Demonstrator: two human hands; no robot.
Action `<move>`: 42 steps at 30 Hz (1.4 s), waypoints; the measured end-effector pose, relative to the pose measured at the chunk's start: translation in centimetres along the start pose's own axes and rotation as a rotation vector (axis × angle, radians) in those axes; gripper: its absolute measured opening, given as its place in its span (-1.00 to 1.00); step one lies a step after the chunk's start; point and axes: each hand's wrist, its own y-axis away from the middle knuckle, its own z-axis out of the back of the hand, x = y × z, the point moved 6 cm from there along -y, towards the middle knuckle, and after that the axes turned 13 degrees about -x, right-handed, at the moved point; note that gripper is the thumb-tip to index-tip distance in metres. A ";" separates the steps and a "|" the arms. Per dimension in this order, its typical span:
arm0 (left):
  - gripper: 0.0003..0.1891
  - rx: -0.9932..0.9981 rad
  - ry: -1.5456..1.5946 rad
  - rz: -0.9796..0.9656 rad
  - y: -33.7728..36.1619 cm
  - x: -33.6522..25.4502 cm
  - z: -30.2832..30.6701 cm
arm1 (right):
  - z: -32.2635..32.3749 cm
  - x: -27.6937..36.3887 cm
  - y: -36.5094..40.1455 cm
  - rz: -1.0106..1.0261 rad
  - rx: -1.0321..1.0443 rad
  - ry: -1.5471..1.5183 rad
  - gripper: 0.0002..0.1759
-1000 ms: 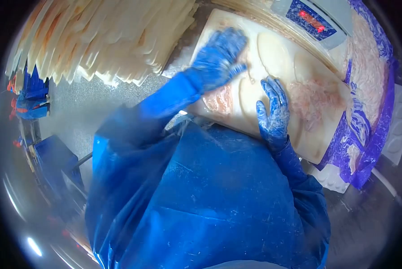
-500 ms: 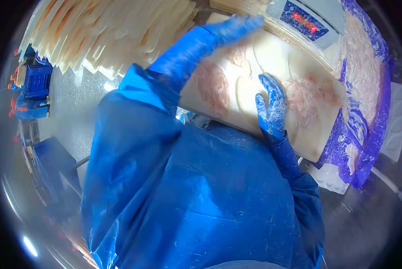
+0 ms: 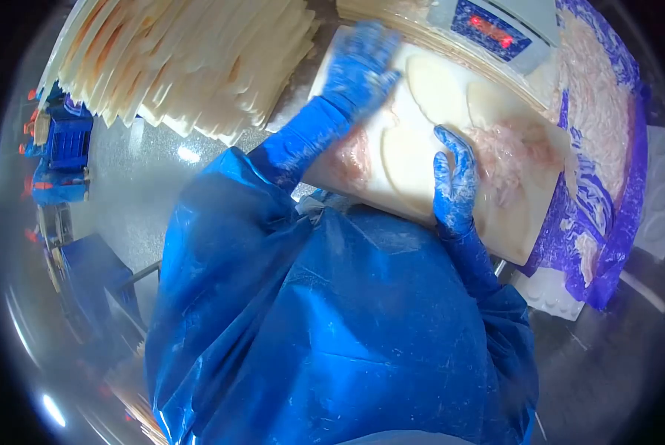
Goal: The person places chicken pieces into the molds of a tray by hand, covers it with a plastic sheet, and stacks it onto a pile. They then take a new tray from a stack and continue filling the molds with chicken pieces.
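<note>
A white board with oval shallow hollows (image 3: 420,152) lies tilted in front of me, with pale pink raw meat (image 3: 512,159) spread over its right part. My left hand (image 3: 362,67), in a blue glove, is palm down over the board's upper left corner, its fingers stretched out and a little blurred. Another flattened pink meat portion (image 3: 351,157) lies below that wrist, partly covered by it. My right hand (image 3: 455,178), also gloved in blue and smeared with meat bits, rests at the middle of the board beside the larger meat mass, fingers extended and thumb apart.
Many pale stacked boards (image 3: 191,63) stand at upper left. Behind the board is a scale with a red display (image 3: 489,30). A mound of pale meat (image 3: 596,89) lies on purple plastic (image 3: 620,259) at right. People and blue crates (image 3: 69,141) are at far left.
My left hand has swung left and down from the board's far edge to its upper left corner. My right hand stays nearly in place.
</note>
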 end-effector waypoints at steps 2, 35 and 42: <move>-0.23 -0.031 -0.057 0.106 0.6 0.3 -0.4 | 0.6 -0.5 0.5 0.027 0.005 0.019 -0.65; -0.37 0.077 0.629 -0.074 -2.8 -16.8 -1.0 | 11.8 -6.6 -6.0 0.144 -0.058 0.490 -0.64; -0.47 0.492 1.037 0.208 -5.3 -18.7 -1.6 | 12.4 -4.4 -6.7 -0.105 -0.091 -0.015 -0.78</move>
